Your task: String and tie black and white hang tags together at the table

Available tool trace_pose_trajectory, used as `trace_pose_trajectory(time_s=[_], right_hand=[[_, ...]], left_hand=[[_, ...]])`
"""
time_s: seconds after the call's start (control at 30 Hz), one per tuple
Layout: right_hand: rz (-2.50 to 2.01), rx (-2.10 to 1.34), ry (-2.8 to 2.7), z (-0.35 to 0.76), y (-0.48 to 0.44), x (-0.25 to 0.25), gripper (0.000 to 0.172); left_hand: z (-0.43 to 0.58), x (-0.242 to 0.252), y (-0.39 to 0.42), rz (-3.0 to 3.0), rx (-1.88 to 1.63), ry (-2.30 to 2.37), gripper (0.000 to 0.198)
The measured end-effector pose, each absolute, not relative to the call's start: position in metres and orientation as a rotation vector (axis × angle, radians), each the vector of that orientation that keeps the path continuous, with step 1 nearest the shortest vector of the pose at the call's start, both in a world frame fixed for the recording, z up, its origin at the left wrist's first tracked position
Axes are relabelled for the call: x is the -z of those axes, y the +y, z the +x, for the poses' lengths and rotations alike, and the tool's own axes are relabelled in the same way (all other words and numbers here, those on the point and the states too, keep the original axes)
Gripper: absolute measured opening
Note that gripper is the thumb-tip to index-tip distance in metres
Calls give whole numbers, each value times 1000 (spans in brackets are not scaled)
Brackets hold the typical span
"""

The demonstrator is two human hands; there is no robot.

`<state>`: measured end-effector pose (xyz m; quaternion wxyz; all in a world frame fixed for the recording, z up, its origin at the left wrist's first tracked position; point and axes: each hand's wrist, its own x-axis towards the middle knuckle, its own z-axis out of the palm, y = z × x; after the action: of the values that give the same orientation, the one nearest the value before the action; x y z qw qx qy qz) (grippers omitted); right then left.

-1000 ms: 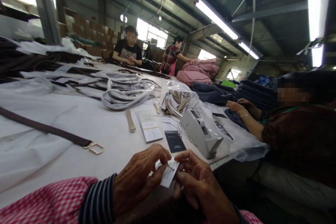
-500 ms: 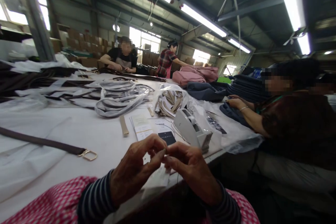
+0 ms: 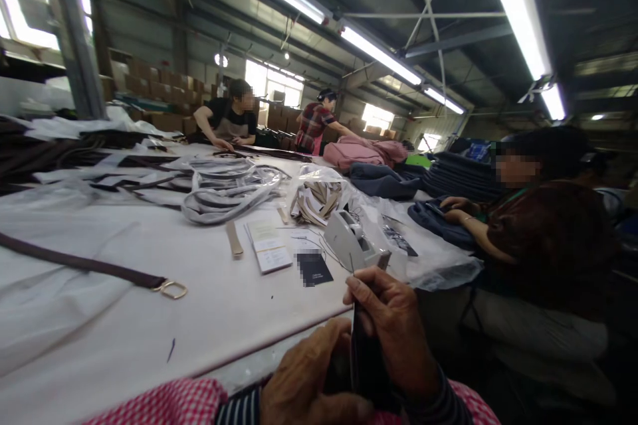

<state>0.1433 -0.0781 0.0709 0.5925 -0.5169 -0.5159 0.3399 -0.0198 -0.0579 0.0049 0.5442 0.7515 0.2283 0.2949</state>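
My right hand (image 3: pixel 396 319) is raised near the table's front edge, its thumb and index finger closed on a thin dark cord (image 3: pixel 351 261) whose end sticks up. Below those fingertips a dark flat piece (image 3: pixel 355 345) shows nearly edge-on; its kind is unclear. My left hand (image 3: pixel 309 372) is lower, curled beside this piece with its fingertips hidden, so what it grips cannot be made out. On the table beyond lie a black printed card (image 3: pixel 315 268) and a banded stack of white cards (image 3: pixel 269 246).
A grey tape dispenser (image 3: pixel 349 239) stands beyond my right hand. A dark strap (image 3: pixel 84 259) with a gold buckle (image 3: pixel 172 289) lies left. Bagged beige strips (image 3: pixel 315 202) and wrapped straps (image 3: pixel 229 192) lie farther back. A co-worker (image 3: pixel 543 219) handles dark blue fabric (image 3: pixel 443 222) at right.
My hands, earlier pinched together over the table edge, have come apart. The left has moved down, the right slightly right. The dark flat piece now shows between them, and the black card is uncovered.
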Motion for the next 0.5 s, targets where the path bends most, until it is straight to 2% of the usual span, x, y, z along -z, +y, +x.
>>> trace_pose_trajectory(time_s=[0.1,0.13,0.23,0.3,0.5], right_hand=[[-1159,-822,-1161,142,-80,-58,31],[-1152,-825,-1128,142,-81,-52,32],[-1141,-854,-1024,138,-80,-37,32],[-1123,-887,-993,133,-76,-30,32],[-1102,-869,-995,142,-60,-29,25]], left_hand=[[-19,-12,-54,1704,-571,501,40],[-20,-13,-52,1698,-556,536,41],[-22,-15,-44,1758,-631,770,62],[-19,-16,-38,1817,-669,836,68],[-9,-35,-5,1758,-669,613,41]])
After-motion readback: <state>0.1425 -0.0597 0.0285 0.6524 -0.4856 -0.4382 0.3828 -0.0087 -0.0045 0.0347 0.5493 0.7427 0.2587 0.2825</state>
